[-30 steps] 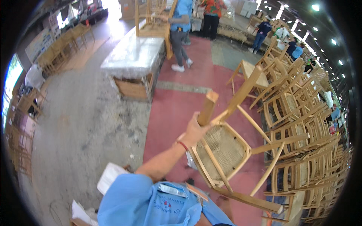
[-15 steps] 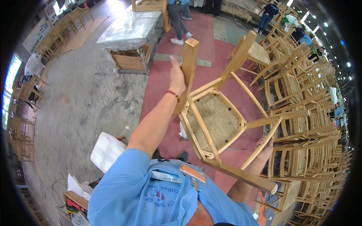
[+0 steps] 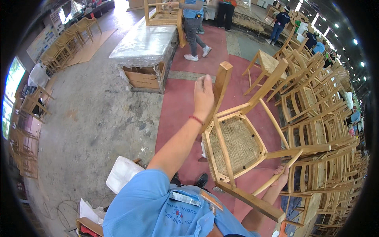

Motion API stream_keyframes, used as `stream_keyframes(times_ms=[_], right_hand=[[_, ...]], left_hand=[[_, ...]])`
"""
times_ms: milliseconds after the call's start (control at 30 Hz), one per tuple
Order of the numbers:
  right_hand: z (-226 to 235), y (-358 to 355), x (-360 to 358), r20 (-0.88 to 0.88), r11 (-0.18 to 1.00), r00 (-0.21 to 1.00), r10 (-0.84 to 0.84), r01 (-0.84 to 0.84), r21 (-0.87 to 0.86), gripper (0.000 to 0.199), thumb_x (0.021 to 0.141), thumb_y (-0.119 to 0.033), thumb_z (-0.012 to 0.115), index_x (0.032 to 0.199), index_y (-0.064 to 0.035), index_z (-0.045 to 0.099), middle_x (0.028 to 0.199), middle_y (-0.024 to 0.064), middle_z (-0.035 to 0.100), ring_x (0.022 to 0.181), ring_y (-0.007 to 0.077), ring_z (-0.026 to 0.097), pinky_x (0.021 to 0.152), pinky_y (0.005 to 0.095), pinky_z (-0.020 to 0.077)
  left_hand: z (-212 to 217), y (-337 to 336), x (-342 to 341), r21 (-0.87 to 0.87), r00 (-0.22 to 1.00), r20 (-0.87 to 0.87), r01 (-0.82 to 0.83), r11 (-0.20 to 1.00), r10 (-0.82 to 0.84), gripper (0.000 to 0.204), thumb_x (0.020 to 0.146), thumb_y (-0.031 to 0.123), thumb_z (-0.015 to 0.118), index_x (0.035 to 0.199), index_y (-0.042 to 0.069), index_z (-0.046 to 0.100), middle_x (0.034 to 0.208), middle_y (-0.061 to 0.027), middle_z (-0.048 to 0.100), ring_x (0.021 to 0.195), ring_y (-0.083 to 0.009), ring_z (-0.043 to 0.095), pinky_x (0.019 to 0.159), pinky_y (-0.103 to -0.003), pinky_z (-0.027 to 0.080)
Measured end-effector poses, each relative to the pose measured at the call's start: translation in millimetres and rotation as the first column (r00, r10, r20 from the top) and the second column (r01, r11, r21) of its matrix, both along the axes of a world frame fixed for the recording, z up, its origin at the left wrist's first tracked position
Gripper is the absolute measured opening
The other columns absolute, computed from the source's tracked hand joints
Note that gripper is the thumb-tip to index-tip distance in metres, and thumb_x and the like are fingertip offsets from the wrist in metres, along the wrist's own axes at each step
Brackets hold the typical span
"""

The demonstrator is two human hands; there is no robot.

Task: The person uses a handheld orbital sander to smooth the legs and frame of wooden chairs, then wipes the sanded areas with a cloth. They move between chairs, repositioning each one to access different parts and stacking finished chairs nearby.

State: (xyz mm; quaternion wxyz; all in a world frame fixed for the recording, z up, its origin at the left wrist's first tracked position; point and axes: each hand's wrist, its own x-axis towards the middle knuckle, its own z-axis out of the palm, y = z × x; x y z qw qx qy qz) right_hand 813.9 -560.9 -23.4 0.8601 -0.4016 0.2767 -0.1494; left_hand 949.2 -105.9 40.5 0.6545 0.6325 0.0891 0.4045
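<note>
A light wooden chair (image 3: pixel 223 154) with a woven seat (image 3: pixel 237 145) is held up in front of me, tilted so that the seat's underside and the legs face me. My left hand (image 3: pixel 204 96), a red bead bracelet at its wrist, is closed against the thick leg on the chair's left; the leg hides part of the grip. Low on the right side, my right hand (image 3: pixel 279 176) wraps round a round rung. Small dark pads show at the corners of the seat frame.
Many similar chairs (image 3: pixel 316 134) are stacked along the right. Ahead stands a plastic-wrapped table (image 3: pixel 144 43) with another chair on it, beside a person (image 3: pixel 193 27). Red matting (image 3: pixel 177 106) covers the floor below me. A white padded piece (image 3: pixel 123 173) lies at left.
The chair and both hands have shifted right in view, with the raised leg lower. My left hand's thumb no longer sticks up; its fingers look more curled. A person ahead now touches the chair on the table.
</note>
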Motion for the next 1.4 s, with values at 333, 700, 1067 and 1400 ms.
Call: stream_keyframes(times_ms=[333,700,1067,1400], right_hand=[[7.5,5.6,-10.3,-0.023,0.991,0.998,0.059,-0.061,-0.120,0.023,0.103,-0.031,0.052,0.110,-0.0088,0.054,0.077,0.0001,0.050,0.059,0.0103,0.046,0.047,0.0237,0.0433],[-64.0,-31.1,-16.2,-0.148,0.951,0.940,0.307,-0.310,0.000,0.048,0.098,-0.055,0.050,0.104,-0.0092,0.060,0.078,0.0022,0.059,0.064,0.0168,0.055,0.052,0.0308,0.0467],[-252.0,-33.7,-140.9,-0.821,-0.314,-0.184,0.540,-0.949,0.006,0.023,0.097,-0.024,0.058,0.095,-0.0014,0.062,0.074,0.0116,0.063,0.058,0.0228,0.060,0.050,0.0380,0.0490],[-261.6,71.6,-224.1,-0.872,-0.905,-0.386,0.302,-0.404,-0.135,0.015,0.091,-0.016,0.060,0.087,-0.0012,0.059,0.065,0.0080,0.055,0.054,0.0195,0.056,0.046,0.0369,0.0466]], left_hand=[[-94.2,-87.3,-113.6,0.793,0.775,-0.548,0.601,0.100,-0.315,0.058,0.094,0.056,0.053,0.135,0.014,0.058,0.149,-0.0118,0.044,0.146,-0.0297,0.028,0.120,-0.056,0.015],[-84.3,-135.5,-166.5,0.916,0.945,-0.323,0.299,0.268,0.047,0.067,0.098,0.057,0.044,0.146,0.010,0.045,0.160,-0.0128,0.027,0.151,-0.0289,0.016,0.119,-0.056,0.017],[-100.7,-144.1,-360.5,0.423,0.711,-0.702,0.389,0.818,0.026,0.041,0.099,0.035,0.051,0.124,0.005,0.062,0.125,-0.0181,0.063,0.117,-0.0377,0.057,0.098,-0.045,0.047],[-191.3,-337.5,-801.2,0.040,0.473,-0.856,-0.342,0.939,0.209,0.048,0.097,0.041,0.053,0.127,0.005,0.061,0.121,-0.0185,0.066,0.113,-0.0368,0.062,0.097,-0.045,0.048]])
